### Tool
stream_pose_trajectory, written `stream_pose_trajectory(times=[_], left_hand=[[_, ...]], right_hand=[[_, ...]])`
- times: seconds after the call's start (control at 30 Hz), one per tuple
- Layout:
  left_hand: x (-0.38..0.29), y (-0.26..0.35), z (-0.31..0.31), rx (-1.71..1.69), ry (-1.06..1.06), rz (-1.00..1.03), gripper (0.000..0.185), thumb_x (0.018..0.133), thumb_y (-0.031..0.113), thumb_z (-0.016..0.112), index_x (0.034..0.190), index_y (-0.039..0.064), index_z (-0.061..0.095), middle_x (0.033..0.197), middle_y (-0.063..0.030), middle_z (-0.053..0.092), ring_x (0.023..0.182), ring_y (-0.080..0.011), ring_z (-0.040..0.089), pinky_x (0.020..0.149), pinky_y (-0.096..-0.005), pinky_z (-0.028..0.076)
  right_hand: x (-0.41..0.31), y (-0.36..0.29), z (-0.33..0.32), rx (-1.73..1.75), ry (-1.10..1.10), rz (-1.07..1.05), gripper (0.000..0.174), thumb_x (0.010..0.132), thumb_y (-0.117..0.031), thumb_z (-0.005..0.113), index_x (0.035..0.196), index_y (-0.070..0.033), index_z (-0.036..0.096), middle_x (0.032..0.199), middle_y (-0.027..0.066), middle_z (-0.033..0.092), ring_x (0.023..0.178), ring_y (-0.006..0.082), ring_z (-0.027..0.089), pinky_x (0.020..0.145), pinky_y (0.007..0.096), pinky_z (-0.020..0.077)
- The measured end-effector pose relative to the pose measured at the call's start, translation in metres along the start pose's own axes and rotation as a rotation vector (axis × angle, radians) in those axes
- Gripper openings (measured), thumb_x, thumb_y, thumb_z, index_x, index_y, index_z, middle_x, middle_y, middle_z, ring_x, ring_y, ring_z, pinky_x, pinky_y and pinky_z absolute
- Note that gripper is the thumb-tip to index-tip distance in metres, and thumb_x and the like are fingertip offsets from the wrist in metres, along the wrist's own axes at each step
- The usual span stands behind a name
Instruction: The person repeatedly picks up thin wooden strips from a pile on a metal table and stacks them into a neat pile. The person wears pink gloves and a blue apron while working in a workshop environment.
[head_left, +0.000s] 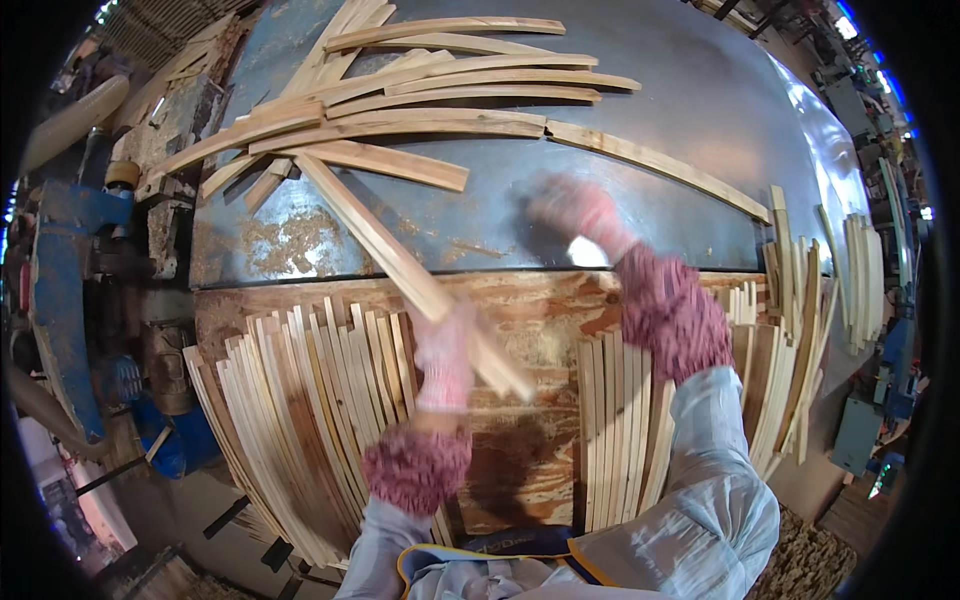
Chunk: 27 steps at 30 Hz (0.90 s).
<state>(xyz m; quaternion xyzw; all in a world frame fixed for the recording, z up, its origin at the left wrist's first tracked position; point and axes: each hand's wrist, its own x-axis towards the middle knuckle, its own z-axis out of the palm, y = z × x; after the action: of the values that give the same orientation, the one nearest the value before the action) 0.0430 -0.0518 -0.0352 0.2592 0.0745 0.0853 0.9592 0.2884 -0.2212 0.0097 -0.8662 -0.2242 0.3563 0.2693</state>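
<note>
My left hand (444, 352), in a pink and white glove with a burgundy gathered cuff, grips a long wooden strip (375, 236). The strip slants across the front edge of the metal table (675, 150); its near end is blurred over the brown wooden board (517, 442). Over the metal surface is my right hand (581, 210), gloved alike. Motion blur hides its fingers, and I see no strip in it. Beyond both hands lies a loose pile of wooden strips (450, 124), crossing one another.
Strips stand in a tight row (300, 405) at the left of the board, with another row (615, 427) at its right. More strips (784, 300) lean at the far right. Sawdust (292, 240) covers part of the metal. Blue machinery (67, 300) stands on the left.
</note>
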Motion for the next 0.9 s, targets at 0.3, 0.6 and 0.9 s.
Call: stream_pose_trajectory(times=[0.3,0.6,0.9], left_hand=[[-0.232,-0.016,0.014,1.688,0.504,-0.536,0.094,0.071,0.028,0.082,0.152,0.012,0.038,0.126,-0.0224,0.057,0.119,-0.0385,0.055,0.096,-0.0452,0.049],[0.000,0.024,0.113,1.128,0.071,0.076,0.099,0.081,0.035,0.082,0.156,0.004,0.025,0.152,-0.0236,0.042,0.139,-0.0357,0.044,0.113,-0.0435,0.044],[0.033,0.117,0.098,0.540,0.326,0.224,0.027,0.091,0.002,0.073,0.117,-0.001,0.065,0.106,-0.0105,0.071,0.098,-0.0244,0.071,0.089,-0.0350,0.061]], right_hand=[[0.006,0.098,-0.088,-0.530,0.584,0.501,0.055,0.086,-0.019,0.062,0.140,-0.024,0.056,0.143,0.0088,0.056,0.138,0.0270,0.048,0.115,0.0418,0.0374],[-0.128,-0.180,-0.092,-0.071,0.186,-0.954,0.052,0.090,-0.018,0.062,0.140,-0.007,0.058,0.132,0.0190,0.064,0.125,0.0328,0.060,0.109,0.0411,0.0459],[0.047,-0.170,-0.044,0.018,0.143,-0.511,0.053,0.095,-0.046,0.057,0.129,-0.005,0.066,0.116,0.0201,0.070,0.113,0.0290,0.066,0.094,0.0367,0.0526]])
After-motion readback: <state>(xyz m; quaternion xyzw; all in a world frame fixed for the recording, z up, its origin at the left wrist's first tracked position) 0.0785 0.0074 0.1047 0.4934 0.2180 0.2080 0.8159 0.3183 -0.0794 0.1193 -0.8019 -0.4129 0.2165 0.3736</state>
